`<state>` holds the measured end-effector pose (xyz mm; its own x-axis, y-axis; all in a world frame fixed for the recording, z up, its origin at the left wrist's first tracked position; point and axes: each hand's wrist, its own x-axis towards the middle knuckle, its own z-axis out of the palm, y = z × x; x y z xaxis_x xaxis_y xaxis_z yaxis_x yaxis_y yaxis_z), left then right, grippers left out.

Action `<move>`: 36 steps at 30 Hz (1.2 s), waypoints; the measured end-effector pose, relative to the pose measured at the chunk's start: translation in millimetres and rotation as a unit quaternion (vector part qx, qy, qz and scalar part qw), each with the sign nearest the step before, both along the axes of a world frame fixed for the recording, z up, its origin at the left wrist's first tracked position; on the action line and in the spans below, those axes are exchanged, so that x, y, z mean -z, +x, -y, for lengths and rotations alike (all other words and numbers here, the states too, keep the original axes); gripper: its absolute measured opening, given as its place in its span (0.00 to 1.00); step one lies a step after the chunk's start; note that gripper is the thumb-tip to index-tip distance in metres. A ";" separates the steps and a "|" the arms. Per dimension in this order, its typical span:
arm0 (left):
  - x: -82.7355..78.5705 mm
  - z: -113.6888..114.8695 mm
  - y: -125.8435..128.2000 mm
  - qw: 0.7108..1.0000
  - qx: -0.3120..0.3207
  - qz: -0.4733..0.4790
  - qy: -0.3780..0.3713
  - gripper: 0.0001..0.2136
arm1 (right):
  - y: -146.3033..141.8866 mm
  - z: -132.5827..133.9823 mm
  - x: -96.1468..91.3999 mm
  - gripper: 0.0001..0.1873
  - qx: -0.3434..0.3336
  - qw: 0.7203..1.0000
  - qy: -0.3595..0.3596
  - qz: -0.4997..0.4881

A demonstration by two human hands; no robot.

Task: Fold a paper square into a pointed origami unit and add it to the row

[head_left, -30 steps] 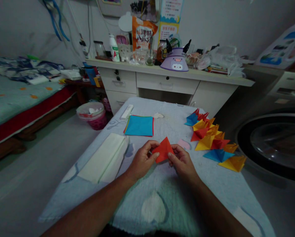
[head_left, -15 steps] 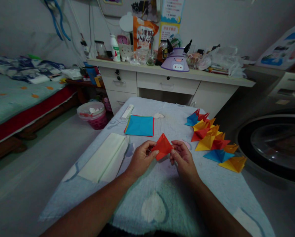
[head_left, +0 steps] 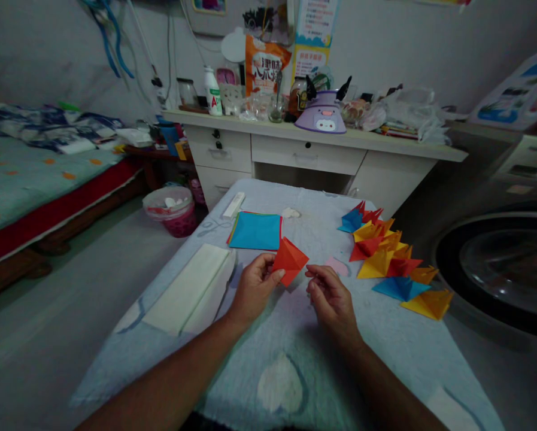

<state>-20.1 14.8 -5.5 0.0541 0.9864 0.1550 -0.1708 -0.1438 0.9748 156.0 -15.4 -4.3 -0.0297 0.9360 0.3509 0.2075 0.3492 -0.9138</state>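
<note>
A folded piece of red origami paper (head_left: pixel 290 262), roughly diamond-shaped with creases, is held above the cloth-covered table. My left hand (head_left: pixel 257 284) pinches its left corner between thumb and fingers. Just off the paper's right corner is my right hand (head_left: pixel 332 297), fingers loosely curled and a little apart, with nothing seen in them. Behind the red paper lies a stack of square paper sheets (head_left: pixel 255 231), blue on top. To the right, folded paper cranes (head_left: pixel 387 248) in red, yellow, orange and blue stand in a slanting row.
A pale folded paper packet (head_left: pixel 190 290) lies on the table's left side, with a small white box (head_left: pixel 234 205) farther back. Beyond the table stands a white desk (head_left: pixel 304 143) covered with jars and bags. A pink bucket (head_left: pixel 178 218) is on the floor; a washing machine (head_left: pixel 492 197) stands right.
My right hand has let go of the red paper's right corner and moved slightly away. The paper, still in my left hand, has shifted a little left and tilted.
</note>
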 end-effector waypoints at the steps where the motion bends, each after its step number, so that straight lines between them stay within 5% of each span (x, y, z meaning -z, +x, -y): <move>1: 0.0 0.3 0.1 1.000 0.001 0.001 0.003 0.09 | -0.3 0.0 -0.1 0.14 0.002 1.000 0.004 0.001; 14: -0.6 2.7 -1.9 0.997 -0.017 -0.065 0.029 0.08 | -2.9 2.2 -7.4 0.18 -0.001 0.998 0.046 0.048; 25: -9.4 11.4 -4.1 0.956 -0.055 -0.201 0.207 0.07 | -3.7 3.6 -7.5 0.21 -0.010 0.994 0.080 0.076; 36: -5.0 10.0 -5.7 0.964 -0.036 -0.179 0.192 0.10 | -4.9 2.8 -10.8 0.22 -0.019 0.992 0.099 0.073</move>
<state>-25.8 4.8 -0.4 0.1052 0.8630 0.4941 0.1906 -0.5051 0.8417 151.1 -18.2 6.5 -0.1278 0.8458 0.5180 0.3152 0.5298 -0.7874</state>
